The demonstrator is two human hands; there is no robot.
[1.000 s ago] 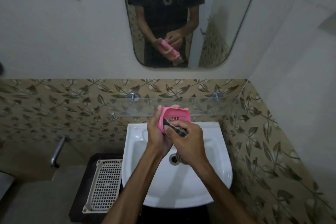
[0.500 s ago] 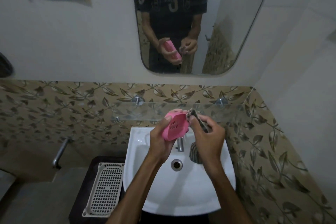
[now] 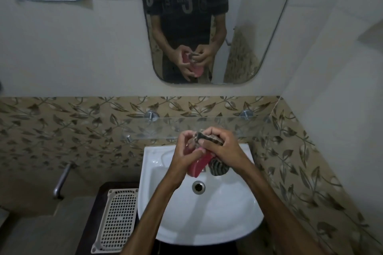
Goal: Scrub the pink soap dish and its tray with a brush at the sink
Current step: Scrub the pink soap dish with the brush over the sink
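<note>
Hands [image 3: 209, 147] hold pink soap dish [image 3: 199, 164] and brush [image 3: 209, 138] over sink [image 3: 238, 223].

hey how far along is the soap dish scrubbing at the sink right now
Done: nothing looks finished. In hand: the left hand holds the pink soap dish over the white sink, while the right hand works a striped scrubber against it. Left: I can't make out a separate tray, or any rinsing.

Both hands, left [image 3: 185, 152] and right [image 3: 222, 147], are raised together, fingers curled closed.
</note>
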